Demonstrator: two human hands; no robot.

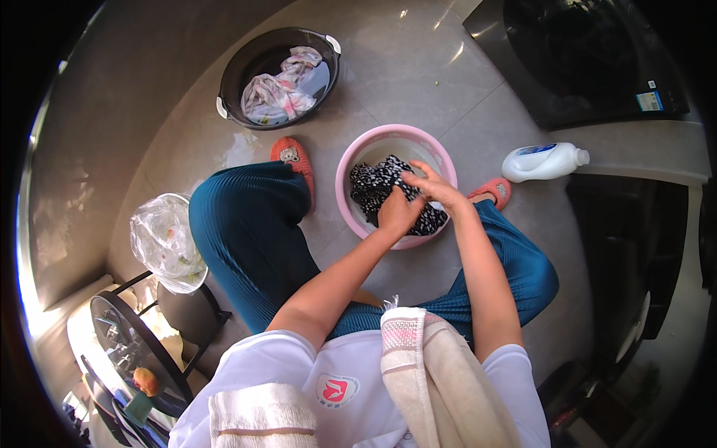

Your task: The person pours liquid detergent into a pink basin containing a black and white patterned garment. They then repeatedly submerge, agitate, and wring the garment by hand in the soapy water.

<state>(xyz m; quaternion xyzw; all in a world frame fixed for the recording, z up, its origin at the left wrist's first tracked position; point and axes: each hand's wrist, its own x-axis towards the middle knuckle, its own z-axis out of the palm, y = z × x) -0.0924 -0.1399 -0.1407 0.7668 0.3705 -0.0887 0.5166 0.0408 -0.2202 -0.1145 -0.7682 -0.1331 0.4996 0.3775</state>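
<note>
A pink basin [343, 176] stands on the floor between my legs, with a wet black cloth patterned in white [373, 184] heaped inside it. My left hand [399, 212] is closed on the middle of the cloth, its fingertips partly hidden in the folds. Just to the right, my right hand [435, 185] is over the cloth with its fingers stretched out and apart. Its thumb side is close to the left hand; whether the two touch, I cannot tell.
At the far left sits a dark tub [227, 86] holding pinkish-white wet laundry [278, 93]. A white bottle [544, 161] lies right of the basin, near a black front-loading appliance [575, 60]. A bagged bin [169, 240] stands beside my left knee. A towel [441, 373] hangs over my shoulder.
</note>
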